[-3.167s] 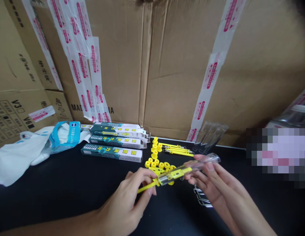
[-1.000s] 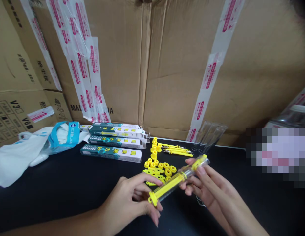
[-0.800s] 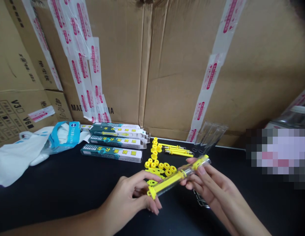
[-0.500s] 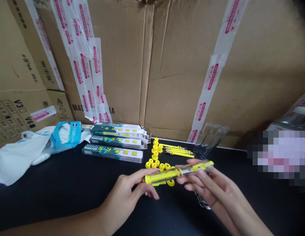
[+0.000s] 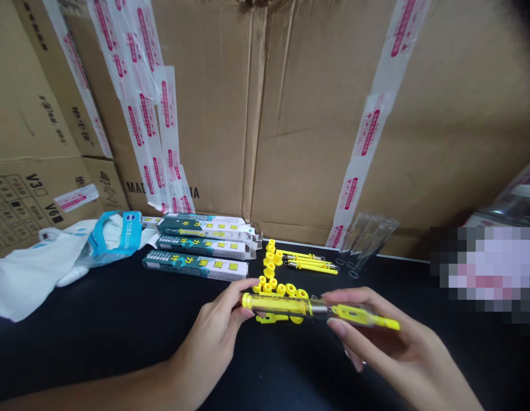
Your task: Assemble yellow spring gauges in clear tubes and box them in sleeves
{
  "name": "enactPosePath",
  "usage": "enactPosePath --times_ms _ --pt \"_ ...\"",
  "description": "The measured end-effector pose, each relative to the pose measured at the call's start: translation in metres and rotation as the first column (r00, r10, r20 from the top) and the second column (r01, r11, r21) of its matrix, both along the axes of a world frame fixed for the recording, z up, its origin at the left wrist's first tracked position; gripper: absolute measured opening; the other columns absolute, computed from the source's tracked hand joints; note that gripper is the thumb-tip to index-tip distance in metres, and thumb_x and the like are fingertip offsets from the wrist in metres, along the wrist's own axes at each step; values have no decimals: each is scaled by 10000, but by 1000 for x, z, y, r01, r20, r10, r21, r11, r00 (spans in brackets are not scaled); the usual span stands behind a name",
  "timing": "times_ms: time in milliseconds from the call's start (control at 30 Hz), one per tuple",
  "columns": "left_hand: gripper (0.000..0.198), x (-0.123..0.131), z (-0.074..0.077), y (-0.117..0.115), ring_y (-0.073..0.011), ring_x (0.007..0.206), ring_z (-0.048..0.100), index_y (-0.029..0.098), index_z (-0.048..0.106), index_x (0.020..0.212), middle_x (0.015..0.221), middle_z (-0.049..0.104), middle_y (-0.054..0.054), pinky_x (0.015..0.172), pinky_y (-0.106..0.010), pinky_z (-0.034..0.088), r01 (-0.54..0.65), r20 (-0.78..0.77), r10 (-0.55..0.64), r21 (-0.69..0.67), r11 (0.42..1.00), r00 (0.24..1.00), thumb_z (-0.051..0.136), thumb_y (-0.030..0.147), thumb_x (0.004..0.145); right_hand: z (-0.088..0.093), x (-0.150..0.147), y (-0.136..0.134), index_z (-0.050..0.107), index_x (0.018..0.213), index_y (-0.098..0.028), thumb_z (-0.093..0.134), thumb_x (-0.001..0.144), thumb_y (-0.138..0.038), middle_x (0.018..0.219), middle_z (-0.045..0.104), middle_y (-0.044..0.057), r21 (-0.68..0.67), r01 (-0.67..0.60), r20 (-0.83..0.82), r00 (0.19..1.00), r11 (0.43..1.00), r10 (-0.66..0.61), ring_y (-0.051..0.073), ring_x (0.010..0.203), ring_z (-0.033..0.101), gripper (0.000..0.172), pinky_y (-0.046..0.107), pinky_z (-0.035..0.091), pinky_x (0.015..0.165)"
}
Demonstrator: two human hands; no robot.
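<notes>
A clear tube (image 5: 286,306) with yellow parts and a metal spring rod inside lies level between my hands. My left hand (image 5: 217,328) pinches its yellow-capped left end between thumb and fingers. Around its right part, my right hand (image 5: 376,337) has its thumb in front and its fingers behind. A flat yellow piece (image 5: 388,323) sticks out of the tube's right end. Behind the tube lie several small yellow caps (image 5: 270,270) and a flat yellow part (image 5: 271,318), partly covered by it.
Several printed boxes (image 5: 196,266) lie at the back left, beside a white and blue plastic bag (image 5: 114,237). Yellow spring rods (image 5: 311,264) and clear tubes (image 5: 367,240) are further back. A cardboard wall (image 5: 316,114) stands behind the black table (image 5: 119,342).
The tube has turned from slanting up at the right to nearly level, its right end lower. The yellow piece now sticks further out. My right hand has shifted right.
</notes>
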State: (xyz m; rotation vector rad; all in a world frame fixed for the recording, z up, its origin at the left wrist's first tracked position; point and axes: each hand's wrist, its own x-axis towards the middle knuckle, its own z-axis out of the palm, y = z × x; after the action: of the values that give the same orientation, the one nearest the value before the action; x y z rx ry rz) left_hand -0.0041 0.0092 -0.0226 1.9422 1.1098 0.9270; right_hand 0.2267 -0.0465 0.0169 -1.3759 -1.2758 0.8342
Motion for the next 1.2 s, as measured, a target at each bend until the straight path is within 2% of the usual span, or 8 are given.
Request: enactPosePath --times_ms 133,300,467,600,733,900,1033,1200 --pt "311 0 3 1 -202 921 687 221 683 1101 1020 702 -50 826 -268 526 27 54 -28 15 1000 998 428 371 1004 5 9 5 764 895 -254 808 702 -492 584 604 -30 -38 -23 38 999 999 24 147 505 531 309 232 518 461" --pt "321 -2 -3 5 -248 900 663 222 747 957 960 623 -68 803 -347 517 -24 -15 25 46 999 1000 468 379 973 -1 29 16 774 931 -256 769 756 -489 697 706 5 -46 -129 195 971 991 136 156 550 589 291 228 503 491" --pt "293 0 -5 6 -179 798 705 243 734 1047 890 589 -17 831 -322 522 25 -11 -25 4 1000 1000 451 247 973 -8 39 17 751 1000 -267 679 844 -521 745 747 11 -9 -192 441 880 981 176 172 566 621 306 232 500 507" --pt "335 0 -8 4 -128 725 710 217 710 1078 930 542 -12 772 -268 553 39 10 -39 56 998 999 400 166 962 -6 35 15 752 952 -266 654 861 -515 683 733 -11 55 -198 514 846 979 142 153 503 599 282 211 475 461" --pt "347 -1 -8 1 -130 726 698 198 704 1042 919 527 -18 715 -254 567 52 -19 -50 126 991 999 382 115 943 -4 32 16 744 833 -248 626 864 -508 585 675 -22 99 -220 528 838 970 137 148 462 563 287 209 436 427" --pt "343 -2 -4 -1 -165 751 670 181 701 998 879 552 -36 708 -290 561 50 -86 -36 171 984 996 364 130 959 -4 34 16 680 717 -230 513 917 -521 505 523 -38 13 -240 593 783 971 186 137 438 458 391 229 354 425" --pt "299 0 0 0 -227 907 653 231 728 946 864 622 -41 858 -365 520 19 -93 -8 114 993 996 430 221 971 -2 37 17 696 842 -240 502 937 -561 633 598 -12 -71 -234 538 810 970 235 156 537 506 387 248 380 503" --pt "351 3 5 5 -251 1032 669 228 656 1238 1067 706 -71 936 -368 485 78 153 -53 -162 984 987 500 380 963 -3 41 24 657 1033 -267 597 896 -575 740 560 -12 -88 -171 286 939 981 189 148 578 464 342 238 344 481"
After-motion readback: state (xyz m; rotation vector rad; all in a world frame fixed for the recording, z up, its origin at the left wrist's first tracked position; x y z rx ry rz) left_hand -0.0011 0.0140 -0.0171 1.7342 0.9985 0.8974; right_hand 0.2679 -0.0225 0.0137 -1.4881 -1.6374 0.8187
